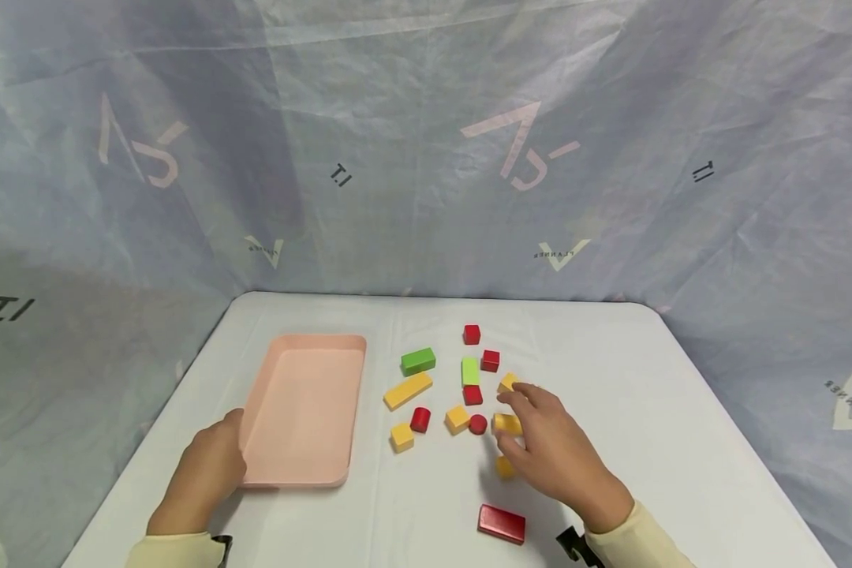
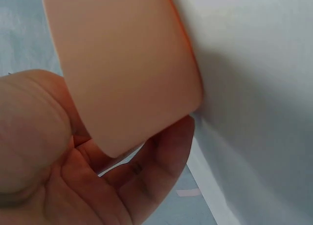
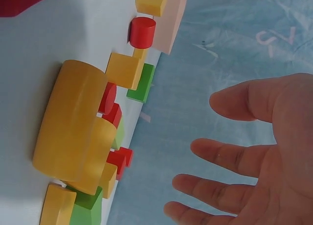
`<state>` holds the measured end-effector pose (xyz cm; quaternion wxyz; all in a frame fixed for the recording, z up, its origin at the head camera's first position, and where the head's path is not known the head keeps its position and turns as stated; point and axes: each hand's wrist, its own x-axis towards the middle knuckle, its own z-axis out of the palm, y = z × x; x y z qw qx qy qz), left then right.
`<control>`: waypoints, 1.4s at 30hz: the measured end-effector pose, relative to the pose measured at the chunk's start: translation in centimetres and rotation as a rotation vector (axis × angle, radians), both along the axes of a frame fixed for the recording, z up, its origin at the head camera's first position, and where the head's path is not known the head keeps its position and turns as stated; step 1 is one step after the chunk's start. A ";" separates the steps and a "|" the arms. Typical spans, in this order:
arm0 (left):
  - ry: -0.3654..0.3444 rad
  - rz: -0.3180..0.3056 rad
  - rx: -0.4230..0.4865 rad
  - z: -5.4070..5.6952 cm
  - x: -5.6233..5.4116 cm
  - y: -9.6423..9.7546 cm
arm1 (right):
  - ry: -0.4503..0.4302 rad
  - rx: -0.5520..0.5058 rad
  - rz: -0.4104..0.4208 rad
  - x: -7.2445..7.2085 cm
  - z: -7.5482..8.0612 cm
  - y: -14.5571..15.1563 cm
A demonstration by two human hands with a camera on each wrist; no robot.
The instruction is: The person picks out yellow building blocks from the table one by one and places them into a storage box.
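My left hand (image 1: 209,465) grips the near left corner of a pink tray (image 1: 301,418). In the left wrist view, the thumb lies along one side of the tray's wall (image 2: 122,73) and the fingers curl beneath it. My right hand (image 1: 554,450) hovers over the right part of a group of toy blocks, its fingers spread and holding nothing. Nearest to it are a yellow cylinder (image 1: 506,424), a yellow block (image 1: 505,468) and another yellow block (image 1: 508,382), partly hidden by the hand. The right wrist view shows a large yellow rounded block (image 3: 71,120) apart from the fingers.
Between tray and right hand lie red cubes (image 1: 472,334), a green block (image 1: 418,361), a light green block (image 1: 470,371), a long yellow block (image 1: 408,391) and a red cylinder (image 1: 420,420). A dark red block (image 1: 502,524) lies near the front. Grey cloth (image 1: 412,158) hangs around the table.
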<state>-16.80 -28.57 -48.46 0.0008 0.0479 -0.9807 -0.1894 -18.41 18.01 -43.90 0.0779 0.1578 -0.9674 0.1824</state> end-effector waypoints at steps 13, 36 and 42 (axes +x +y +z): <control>-0.014 -0.011 0.007 0.0 -0.1 0.8 | -0.001 -0.010 0.010 -0.1 -0.6 0.2; -0.179 -0.028 0.083 1.3 -1.4 0.2 | -0.057 0.011 -0.067 -0.2 -2.3 0.9; -0.260 -0.073 0.147 2.4 -1.8 -0.8 | -0.064 0.000 -0.058 -0.4 -2.6 0.8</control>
